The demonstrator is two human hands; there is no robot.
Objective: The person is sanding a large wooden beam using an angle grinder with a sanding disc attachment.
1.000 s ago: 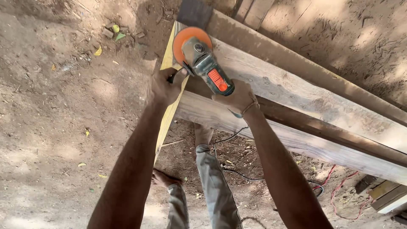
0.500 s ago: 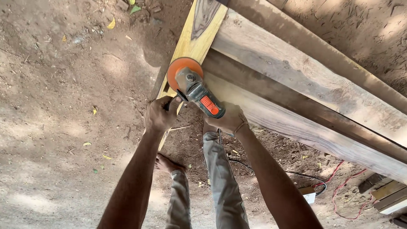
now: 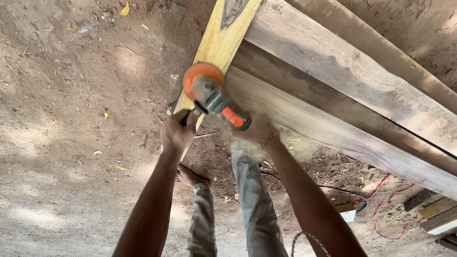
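Observation:
An angle grinder (image 3: 215, 99) with an orange sanding disc and an orange switch rests disc-down on a narrow yellow plank (image 3: 223, 33). My left hand (image 3: 177, 133) grips its black side handle. My right hand (image 3: 256, 131) is wrapped around the rear of the grinder body. The disc sits near the plank's near end, where it meets a grey weathered board (image 3: 328, 128). A haze of sawdust hangs around my right hand.
Wide grey boards (image 3: 362, 76) run diagonally to the right. Below are my trouser legs (image 3: 252, 204) and a bare foot (image 3: 188, 176) on dirt ground (image 3: 71, 119). A black cable (image 3: 328, 190), a white socket box (image 3: 347, 214), red wire (image 3: 390, 214) and wood offcuts (image 3: 438, 214) lie at the right.
The grinder and both hands have slid down the yellow plank toward its near end. Sawdust now blurs the air around my right hand.

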